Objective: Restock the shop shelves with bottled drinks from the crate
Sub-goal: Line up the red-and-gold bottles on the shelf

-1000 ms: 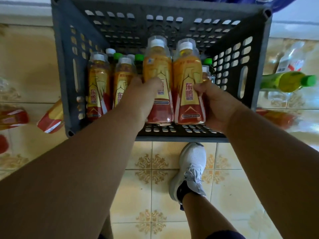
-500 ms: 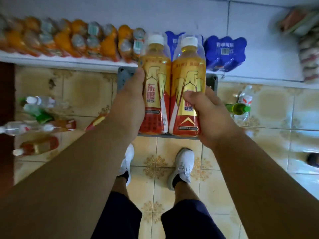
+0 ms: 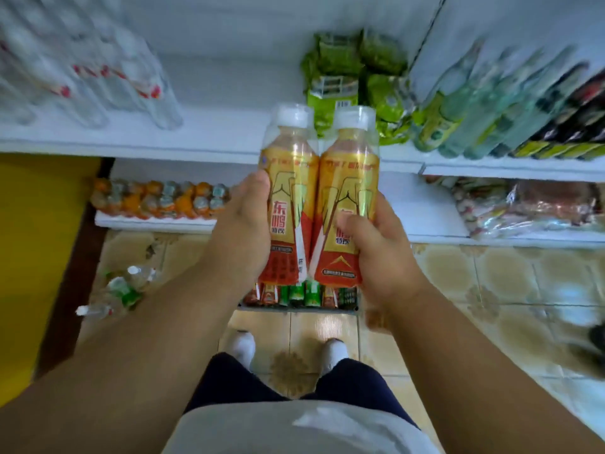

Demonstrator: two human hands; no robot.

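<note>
Small shop aisle here, patterned tile floor [image 3: 458, 276] with white shelves all along the wall. Nearest in, the left hand [image 3: 244, 231] is wrapping around one orange bottle [image 3: 288, 191] and the right hand [image 3: 376, 250] is gripping the second bottle [image 3: 348, 198], both upright and touching side by side, probably so they go in together. Just below them the crate [image 3: 299, 296] is sitting on the floor with more drinks inside. Farther out, the middle shelf [image 3: 209, 139] is showing a bare gap between the water bottles [image 3: 98, 77] and green packets [image 3: 353, 77], likely the target.

The crate [image 3: 296, 308] lies mostly hidden behind both held bottles [image 3: 289, 198].
</note>
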